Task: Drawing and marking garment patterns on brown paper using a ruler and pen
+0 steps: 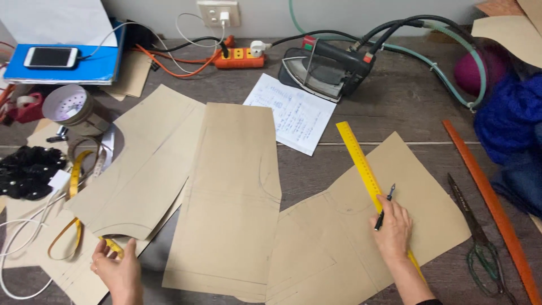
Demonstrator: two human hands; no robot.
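Observation:
My right hand (393, 230) holds a dark pen (385, 207) and rests on a yellow ruler (361, 161) that lies slanted across a brown paper pattern piece (429, 192). At the lower left, my left hand (117, 270) grips the end of a yellow measuring tape (74, 179) on the edge of another brown pattern piece (141, 164). A long middle pattern piece (231, 197) lies between the two hands.
A steam iron (323, 69) with hoses stands at the back. Beside it lie a written sheet (293, 113), an orange power strip (240, 57) and a phone (51, 57) on a blue folder. Scissors (477, 243) and a long orange ruler (491, 206) lie at right, near blue fabric (511, 118).

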